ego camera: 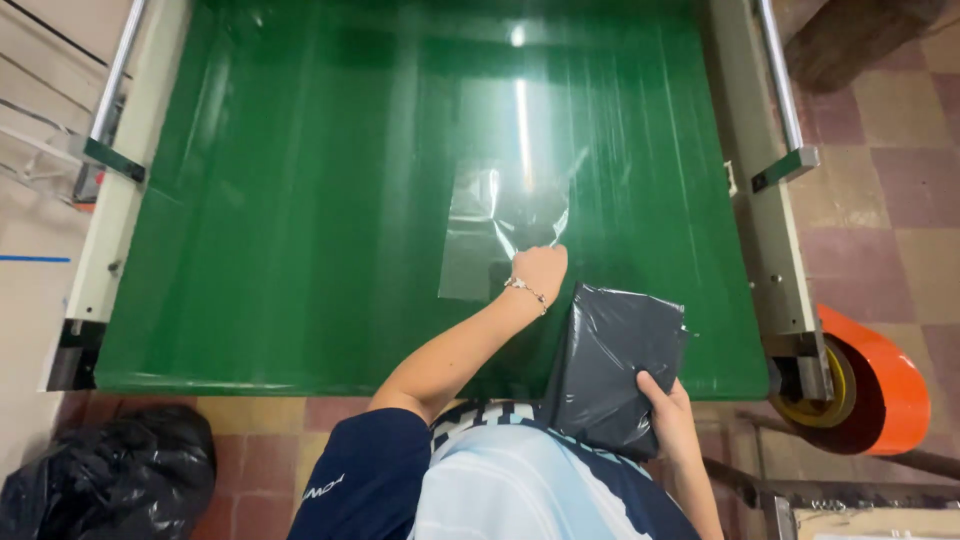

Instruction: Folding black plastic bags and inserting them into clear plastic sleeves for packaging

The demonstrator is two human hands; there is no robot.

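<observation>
A clear plastic bag (495,225) lies flat on the green conveyor belt (300,220), near its middle. My left hand (540,270), with a bracelet on the wrist, reaches out over the belt and its fingers are closed on the bag's near right corner. My right hand (665,410) holds a dark grey plastic mailer bag (610,365) by its lower edge, close to my chest. The mailer's upper part rests over the belt's front edge.
Pale metal side frames with steel rails (775,180) run along both sides of the belt. An orange guard with a yellow wheel (875,385) sits at the front right. A full black rubbish bag (105,480) lies on the tiled floor at lower left.
</observation>
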